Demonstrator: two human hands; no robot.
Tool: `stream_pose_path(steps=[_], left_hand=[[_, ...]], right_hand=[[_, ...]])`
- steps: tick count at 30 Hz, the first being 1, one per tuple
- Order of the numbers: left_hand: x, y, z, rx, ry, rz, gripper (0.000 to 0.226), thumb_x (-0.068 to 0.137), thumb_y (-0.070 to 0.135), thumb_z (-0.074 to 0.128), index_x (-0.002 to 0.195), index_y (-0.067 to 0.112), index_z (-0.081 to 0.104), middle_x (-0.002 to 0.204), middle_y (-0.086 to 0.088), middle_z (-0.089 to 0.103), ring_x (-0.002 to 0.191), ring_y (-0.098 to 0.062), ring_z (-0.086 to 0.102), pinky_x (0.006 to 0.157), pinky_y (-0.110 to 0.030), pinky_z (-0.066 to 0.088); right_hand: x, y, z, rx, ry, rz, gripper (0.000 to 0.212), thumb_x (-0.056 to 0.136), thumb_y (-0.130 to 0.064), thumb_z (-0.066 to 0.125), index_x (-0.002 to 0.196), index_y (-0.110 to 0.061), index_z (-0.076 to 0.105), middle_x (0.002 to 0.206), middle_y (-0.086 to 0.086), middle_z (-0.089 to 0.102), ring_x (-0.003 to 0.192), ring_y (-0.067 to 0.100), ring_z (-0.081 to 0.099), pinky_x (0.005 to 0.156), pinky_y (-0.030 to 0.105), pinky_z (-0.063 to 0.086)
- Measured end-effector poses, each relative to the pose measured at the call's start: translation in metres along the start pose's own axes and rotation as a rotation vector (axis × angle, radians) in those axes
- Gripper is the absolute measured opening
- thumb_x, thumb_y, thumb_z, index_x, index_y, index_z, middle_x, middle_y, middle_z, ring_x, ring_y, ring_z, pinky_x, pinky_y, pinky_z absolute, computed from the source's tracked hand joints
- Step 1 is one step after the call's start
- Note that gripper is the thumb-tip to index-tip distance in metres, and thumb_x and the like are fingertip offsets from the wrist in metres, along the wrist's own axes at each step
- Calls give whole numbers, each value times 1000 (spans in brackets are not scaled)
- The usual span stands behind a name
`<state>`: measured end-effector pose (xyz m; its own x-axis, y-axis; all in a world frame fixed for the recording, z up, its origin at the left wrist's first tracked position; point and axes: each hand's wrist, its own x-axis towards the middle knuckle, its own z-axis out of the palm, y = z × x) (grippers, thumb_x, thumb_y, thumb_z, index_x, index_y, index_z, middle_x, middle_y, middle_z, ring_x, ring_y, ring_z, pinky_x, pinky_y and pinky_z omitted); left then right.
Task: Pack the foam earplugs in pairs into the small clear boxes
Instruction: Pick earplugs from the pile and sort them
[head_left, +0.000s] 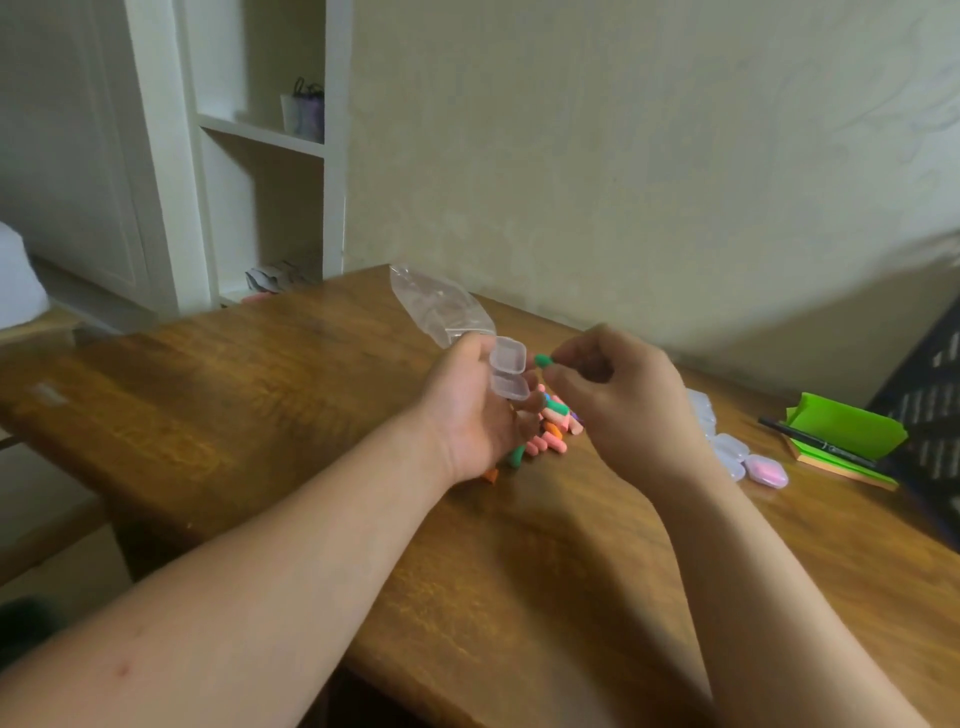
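the left hand (467, 410) is palm up over the wooden table (260, 395), its fingers curled round a small clear box (508, 375) that sits at its fingertips with the lid swung open, so both halves show one above the other. the right hand (618, 400) is at 3 o'clock from the box, thumb and forefinger pinching a green earplug (543, 360). the earplug's tip points toward the open box, just beside it and apart from it. the other fingers of that hand are curled in.

under and between the hands, at about 6 o'clock from the box, a pile of earplugs (550, 431) lies on the table, pink, orange and green, partly hidden by the left palm. a clear plastic bag (441, 306) lies at 11 o'clock from the box, its near end behind the left fingers.

at 4 o'clock from the right hand a row of more clear boxes (730, 447) lies near the wrist. the nearest one, a closed box (766, 470), seems to hold something pink, though it is blurred. further toward 3 o'clock is a green notepad (847, 431) with a black pen (815, 441) across it, and a dark crate (930, 415) at the frame edge. a white shelf (265, 135) stands at 10 o'clock behind the table.
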<state>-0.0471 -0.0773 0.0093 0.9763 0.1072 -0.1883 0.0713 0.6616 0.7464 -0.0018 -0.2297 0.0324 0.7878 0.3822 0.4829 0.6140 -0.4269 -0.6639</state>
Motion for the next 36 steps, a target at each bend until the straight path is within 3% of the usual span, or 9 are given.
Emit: stream_pose_path(steps=[5, 10, 16, 20, 24, 27, 30, 33, 36], left_hand=[[-1, -2, 0, 31, -20, -17, 48, 112, 45, 35, 105, 12, 69, 81, -7, 63, 66, -17, 54, 55, -29, 44], [3, -3, -1, 41, 14, -28, 47, 111, 48, 37, 111, 11, 66, 75, -7, 60, 60, -16, 51, 55, -29, 43], [5, -5, -1, 37, 11, -16, 56, 111, 48, 39, 139, 6, 62, 77, -9, 59, 60, -17, 51, 57, -32, 44], [3, -2, -3, -56, -9, -16, 43, 110, 40, 43, 124, 6, 66, 88, -11, 60, 67, -17, 55, 48, -26, 49], [2, 9, -9, -209, 46, 52, 34, 111, 30, 44, 118, 3, 64, 79, -8, 54, 64, -14, 51, 49, -22, 43], [4, 15, -16, -328, 110, 102, 32, 108, 31, 45, 115, 6, 64, 77, -5, 52, 64, -11, 48, 58, -20, 33], [6, 15, -19, -357, 174, 141, 30, 106, 31, 44, 109, 7, 63, 74, -4, 49, 61, -11, 45, 56, -21, 30], [5, 14, -18, -333, 205, 155, 32, 105, 30, 44, 111, 7, 64, 74, -4, 49, 60, -11, 45, 54, -21, 31], [6, 13, -20, -332, 216, 138, 34, 105, 32, 44, 114, 8, 66, 75, -4, 50, 60, -11, 45, 53, -21, 32]], right_hand=[[5, -4, 17, -159, -30, -66, 9, 92, -22, 77, 91, -31, 74, 88, -13, 71, 80, 6, 65, 68, 30, 55], [6, -3, 19, -214, -41, -80, 10, 92, -21, 76, 94, -31, 76, 93, -11, 68, 82, 3, 61, 66, 23, 47], [3, -6, 21, -185, -61, -76, 3, 94, -29, 76, 96, -30, 78, 94, -11, 69, 82, 3, 63, 69, 25, 50], [6, -5, 15, -44, 19, -30, 9, 99, -25, 70, 100, -28, 78, 92, -13, 74, 84, 4, 68, 70, 24, 54], [4, 11, 1, 7, 88, 76, 11, 103, -24, 67, 102, -27, 77, 90, -14, 74, 82, 2, 66, 64, 16, 47], [-8, 23, 5, -77, -25, 88, 11, 103, -23, 67, 101, -31, 75, 83, -12, 71, 72, 0, 63, 60, 20, 46], [-16, 19, 17, -146, -190, 64, 12, 101, -27, 68, 104, -37, 73, 74, -16, 66, 63, -1, 59, 53, 17, 42], [-20, 10, 24, -296, -325, 10, 14, 101, -32, 65, 108, -41, 72, 88, -17, 67, 80, 6, 64, 69, 31, 54], [-24, 7, 27, -415, -404, -10, 12, 102, -39, 65, 110, -41, 73, 92, -16, 67, 87, 9, 63, 73, 32, 56]])
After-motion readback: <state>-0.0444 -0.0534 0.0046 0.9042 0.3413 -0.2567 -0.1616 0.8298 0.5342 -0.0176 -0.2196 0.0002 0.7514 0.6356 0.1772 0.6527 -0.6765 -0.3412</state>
